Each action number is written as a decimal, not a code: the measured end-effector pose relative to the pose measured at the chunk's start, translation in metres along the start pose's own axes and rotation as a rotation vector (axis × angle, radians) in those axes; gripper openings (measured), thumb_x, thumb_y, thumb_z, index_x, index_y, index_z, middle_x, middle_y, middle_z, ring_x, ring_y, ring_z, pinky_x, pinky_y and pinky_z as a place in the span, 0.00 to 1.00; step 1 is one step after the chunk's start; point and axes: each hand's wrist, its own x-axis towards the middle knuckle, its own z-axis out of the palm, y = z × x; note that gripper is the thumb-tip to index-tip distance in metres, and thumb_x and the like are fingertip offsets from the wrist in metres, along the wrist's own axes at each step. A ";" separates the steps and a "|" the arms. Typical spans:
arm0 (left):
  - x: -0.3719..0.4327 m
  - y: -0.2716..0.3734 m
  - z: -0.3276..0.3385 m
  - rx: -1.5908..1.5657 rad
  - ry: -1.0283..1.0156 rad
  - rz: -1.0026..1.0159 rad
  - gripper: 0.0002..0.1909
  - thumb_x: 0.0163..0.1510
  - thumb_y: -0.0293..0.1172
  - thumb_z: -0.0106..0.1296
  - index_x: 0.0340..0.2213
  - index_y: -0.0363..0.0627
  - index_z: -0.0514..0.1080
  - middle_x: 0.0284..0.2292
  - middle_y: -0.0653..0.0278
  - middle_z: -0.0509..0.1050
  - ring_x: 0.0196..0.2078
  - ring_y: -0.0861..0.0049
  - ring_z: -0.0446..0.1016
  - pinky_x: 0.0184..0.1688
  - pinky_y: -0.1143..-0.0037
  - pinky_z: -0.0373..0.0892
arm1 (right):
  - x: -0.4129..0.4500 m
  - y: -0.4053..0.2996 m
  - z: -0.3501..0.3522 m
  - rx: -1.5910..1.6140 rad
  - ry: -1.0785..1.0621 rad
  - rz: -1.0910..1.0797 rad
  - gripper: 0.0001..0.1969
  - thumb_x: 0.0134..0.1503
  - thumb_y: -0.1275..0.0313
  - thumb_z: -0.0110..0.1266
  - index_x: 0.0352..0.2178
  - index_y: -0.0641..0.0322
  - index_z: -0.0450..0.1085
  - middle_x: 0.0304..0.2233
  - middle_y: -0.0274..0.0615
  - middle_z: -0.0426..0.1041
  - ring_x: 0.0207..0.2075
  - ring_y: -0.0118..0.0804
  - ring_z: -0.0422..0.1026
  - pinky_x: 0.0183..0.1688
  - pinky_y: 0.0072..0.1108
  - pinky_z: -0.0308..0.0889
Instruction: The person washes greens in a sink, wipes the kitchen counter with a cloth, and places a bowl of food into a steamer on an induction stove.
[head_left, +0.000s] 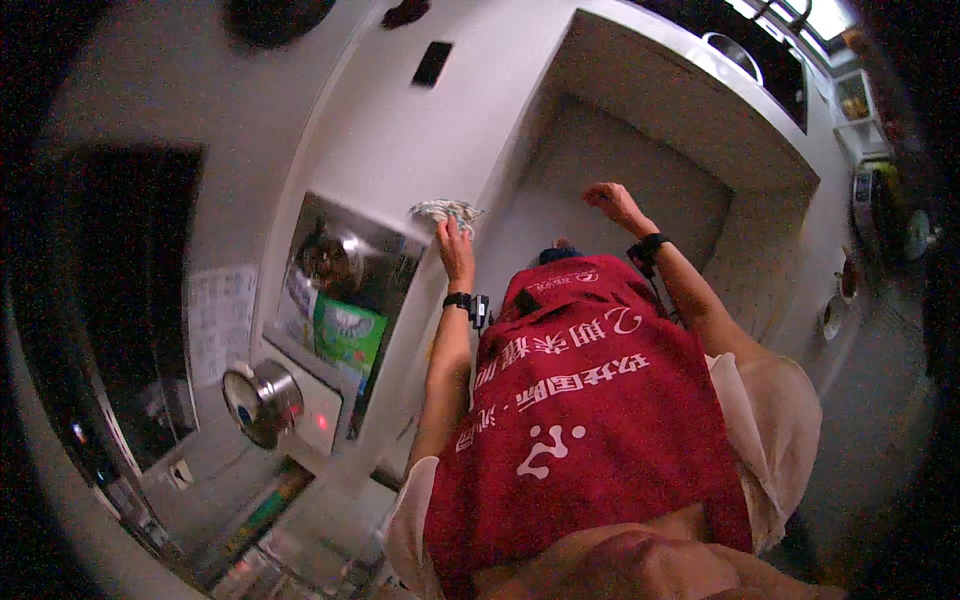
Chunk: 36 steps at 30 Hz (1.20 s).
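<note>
In the head view my left hand (454, 244) has its fingers on a crumpled, patterned cloth (448, 210), which lies at the edge of a white countertop (375, 135). Whether the fingers grip the cloth or just press on it is hard to tell. Off to the right, my right hand (616, 204) hangs in the air beyond the front of a red apron (570, 390), its fingers curled and no object visible in it. Both wrists wear dark bands. A black phone-like rectangle (432, 64) lies farther up the same countertop.
A recess in the counter left of centre holds a green package (349, 330) and a shiny rounded thing (330, 251). Below it, a metal pot (262, 397) stands by a white panel with a red light (322, 421). At upper right, a round white-rimmed item (733, 58) sits on another counter.
</note>
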 end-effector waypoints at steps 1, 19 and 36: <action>0.020 0.014 0.017 -0.030 -0.017 0.022 0.26 0.51 0.22 0.55 0.52 0.34 0.62 0.47 0.49 0.65 0.49 0.54 0.67 0.49 0.66 0.66 | 0.001 0.004 -0.027 0.090 0.038 0.017 0.13 0.53 0.87 0.45 0.37 0.67 0.74 0.33 0.43 0.78 0.37 0.33 0.76 0.41 0.24 0.71; 0.327 0.159 0.178 -0.038 -0.017 0.281 0.22 0.45 0.32 0.56 0.41 0.29 0.73 0.36 0.46 0.72 0.46 0.55 0.67 0.53 0.64 0.61 | -0.075 -0.014 -0.195 0.058 0.587 0.173 0.19 0.51 0.88 0.36 0.37 0.68 0.74 0.34 0.41 0.77 0.38 0.30 0.75 0.44 0.23 0.71; 0.422 0.340 0.329 -0.509 -0.780 -0.054 0.13 0.51 0.33 0.56 0.32 0.31 0.76 0.28 0.58 0.79 0.31 0.74 0.76 0.35 0.73 0.70 | 0.025 -0.039 -0.358 0.063 0.760 0.416 0.18 0.51 0.85 0.37 0.37 0.66 0.75 0.33 0.41 0.78 0.37 0.30 0.76 0.43 0.21 0.71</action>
